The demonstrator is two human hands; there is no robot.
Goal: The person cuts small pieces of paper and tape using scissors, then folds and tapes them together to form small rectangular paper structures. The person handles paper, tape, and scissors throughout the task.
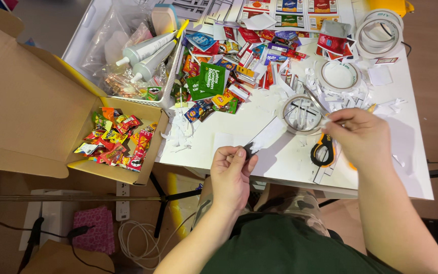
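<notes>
left hand (230, 172): fingers pinched shut on strip of tape (265, 137), above table (280, 157) edge
right hand (361, 137): fingers closed on tape's far end, beside tape roll (302, 114)
scissors (323, 149): under right hand

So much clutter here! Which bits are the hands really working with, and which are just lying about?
In use:
- left hand pinching a small dark cut-out piece
- right hand pulling a clear strip of tape
- clear tape roll beside it

Lying about:
- black-and-orange scissors
- cardboard box of colourful miniature packets
- green paper box
- two pale glue tubes
</notes>
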